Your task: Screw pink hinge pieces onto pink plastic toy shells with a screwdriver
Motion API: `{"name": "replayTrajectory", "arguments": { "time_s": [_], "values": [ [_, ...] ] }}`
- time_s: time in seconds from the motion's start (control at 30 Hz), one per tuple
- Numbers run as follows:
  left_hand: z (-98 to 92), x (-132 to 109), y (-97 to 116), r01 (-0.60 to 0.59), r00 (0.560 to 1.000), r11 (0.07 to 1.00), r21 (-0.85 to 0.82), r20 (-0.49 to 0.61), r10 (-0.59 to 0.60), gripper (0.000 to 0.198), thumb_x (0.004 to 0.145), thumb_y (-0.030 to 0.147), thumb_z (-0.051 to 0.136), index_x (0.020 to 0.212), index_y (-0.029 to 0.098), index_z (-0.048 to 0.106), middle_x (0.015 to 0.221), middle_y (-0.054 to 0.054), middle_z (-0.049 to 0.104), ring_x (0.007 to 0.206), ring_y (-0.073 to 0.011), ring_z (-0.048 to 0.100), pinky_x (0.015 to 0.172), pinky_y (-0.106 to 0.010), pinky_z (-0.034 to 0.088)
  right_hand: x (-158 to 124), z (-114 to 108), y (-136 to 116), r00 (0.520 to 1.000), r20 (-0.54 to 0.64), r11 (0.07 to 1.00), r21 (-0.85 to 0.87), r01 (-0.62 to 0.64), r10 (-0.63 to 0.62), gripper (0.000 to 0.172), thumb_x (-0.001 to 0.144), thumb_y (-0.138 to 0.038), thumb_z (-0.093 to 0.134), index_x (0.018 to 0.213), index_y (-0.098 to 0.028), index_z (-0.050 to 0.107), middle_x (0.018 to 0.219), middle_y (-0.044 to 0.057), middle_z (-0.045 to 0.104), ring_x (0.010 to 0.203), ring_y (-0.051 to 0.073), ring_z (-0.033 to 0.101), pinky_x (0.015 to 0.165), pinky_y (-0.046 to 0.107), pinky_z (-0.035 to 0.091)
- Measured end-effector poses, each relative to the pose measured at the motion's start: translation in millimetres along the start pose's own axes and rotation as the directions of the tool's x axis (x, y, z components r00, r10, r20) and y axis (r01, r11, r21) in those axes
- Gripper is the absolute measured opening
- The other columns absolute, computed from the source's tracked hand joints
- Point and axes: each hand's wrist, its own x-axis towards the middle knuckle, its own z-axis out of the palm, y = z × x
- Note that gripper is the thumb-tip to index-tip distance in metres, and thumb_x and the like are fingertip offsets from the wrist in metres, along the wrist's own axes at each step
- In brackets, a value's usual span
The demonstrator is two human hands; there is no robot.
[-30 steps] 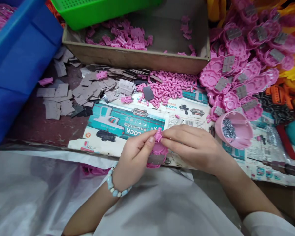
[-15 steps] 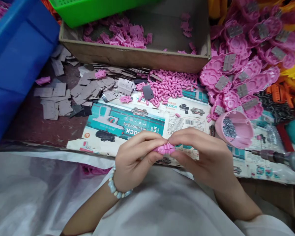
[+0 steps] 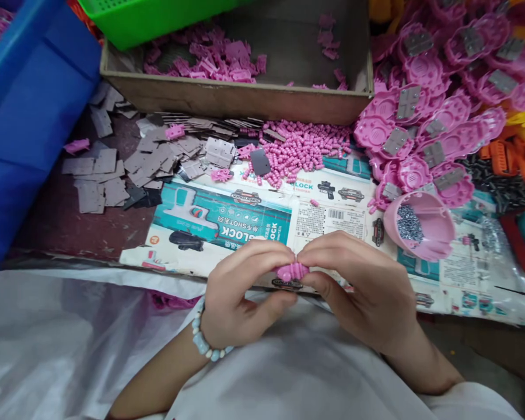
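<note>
My left hand (image 3: pixel 240 291) and my right hand (image 3: pixel 359 286) meet at the near edge of the table, both pinched on one small pink plastic part (image 3: pixel 292 272) held edge-on between the fingertips. A bead bracelet (image 3: pixel 203 344) circles my left wrist. Just beyond my hands lies printed toy packaging card (image 3: pixel 227 219). A pink bowl of small metal screws (image 3: pixel 417 224) stands to the right of my right hand.
Small pink pegs (image 3: pixel 306 149) and grey metal plates (image 3: pixel 157 160) are strewn mid-table. A cardboard tray (image 3: pixel 245 99) with pink pieces sits behind them. Assembled pink discs with metal plates (image 3: pixel 429 105) pile at the right. A blue bin (image 3: pixel 21 116) stands left, a green basket (image 3: pixel 157 17) behind.
The pink part turned from face-up to edge-on and both hands closed round it. A power screwdriver seen at the right edge half a second ago is almost out of view.
</note>
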Motion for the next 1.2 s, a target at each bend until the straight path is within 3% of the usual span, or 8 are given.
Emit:
{"name": "replayTrajectory", "arguments": {
  "time_s": [0.13,0.23,0.33,0.53,0.73,0.93,1.2],
  "values": [
    [-4.0,11,0,-0.094,0.994,0.973,0.211,0.077,0.079,0.017,0.077,0.006,0.058,0.091,0.014,0.056,0.082,-0.007,0.066,0.079,-0.0148,0.064,0.074,-0.026,0.055,-1,-1,1,1.0,-0.009,1.0,0.003,0.004,-0.004,0.007,0.088,-0.011,0.058,0.094,-0.011,0.062,0.09,0.002,0.06,0.085,0.012,0.055,0.077,0.025,0.043],
    [-7.2,14,-7,-0.233,0.966,0.946,0.225,0.167,0.198,0.015,0.079,0.009,0.055,0.093,0.015,0.053,0.08,-0.007,0.066,0.08,-0.0152,0.065,0.073,-0.025,0.057,-1,-2,2,1.0,0.022,0.999,0.043,0.005,-0.006,0.008,0.088,-0.013,0.06,0.096,-0.012,0.061,0.092,0.002,0.06,0.086,0.011,0.055,0.078,0.024,0.044],
    [-6.8,12,-13,-0.297,0.949,0.927,0.23,0.175,0.261,0.011,0.081,0.012,0.053,0.093,0.013,0.052,0.08,-0.009,0.066,0.083,-0.0149,0.064,0.076,-0.024,0.057,-3,-4,2,0.998,0.055,0.998,0.058,-0.003,0.0,0.009,0.089,-0.015,0.061,0.097,-0.013,0.06,0.095,0.002,0.06,0.089,0.011,0.055,0.08,0.023,0.043],
    [-0.2,7,-13,-0.303,0.952,0.912,0.275,0.123,0.279,0.008,0.087,0.018,0.049,0.092,0.013,0.053,0.081,-0.009,0.065,0.085,-0.0145,0.064,0.084,-0.027,0.056,-2,-5,4,0.996,0.087,1.0,0.02,0.007,-0.009,0.006,0.09,-0.016,0.059,0.094,-0.012,0.06,0.094,0.002,0.059,0.089,0.011,0.054,0.08,0.022,0.042],
    [-1.1,5,-13,-0.274,0.961,0.92,0.279,0.122,0.249,0.007,0.086,0.019,0.053,0.092,0.015,0.053,0.081,-0.007,0.065,0.085,-0.0154,0.065,0.081,-0.027,0.058,0,-2,9,0.997,0.05,0.997,0.059,0.05,-0.053,0.006,0.091,-0.015,0.056,0.086,-0.011,0.058,0.085,0.003,0.058,0.081,0.012,0.053,0.074,0.025,0.042],
    [-3.0,7,-15,-0.242,0.969,0.919,0.312,0.134,0.209,0.013,0.083,0.015,0.054,0.096,0.016,0.053,0.083,-0.007,0.067,0.082,-0.0145,0.065,0.076,-0.024,0.057,-1,-3,10,0.998,0.052,0.996,0.089,0.028,-0.033,0.012,0.085,-0.017,0.066,0.093,-0.013,0.059,0.093,0.002,0.06,0.088,0.013,0.055,0.079,0.024,0.044],
    [-2.1,8,-18,-0.236,0.971,0.937,0.257,0.099,0.218,0.017,0.078,0.015,0.056,0.095,0.014,0.055,0.08,-0.008,0.066,0.08,-0.0152,0.064,0.075,-0.025,0.056,-1,4,13,0.997,0.001,0.997,0.026,0.078,-0.078,0.011,0.086,-0.012,0.058,0.097,-0.013,0.057,0.092,0.003,0.06,0.086,0.013,0.055,0.077,0.025,0.044]
  ]
}}
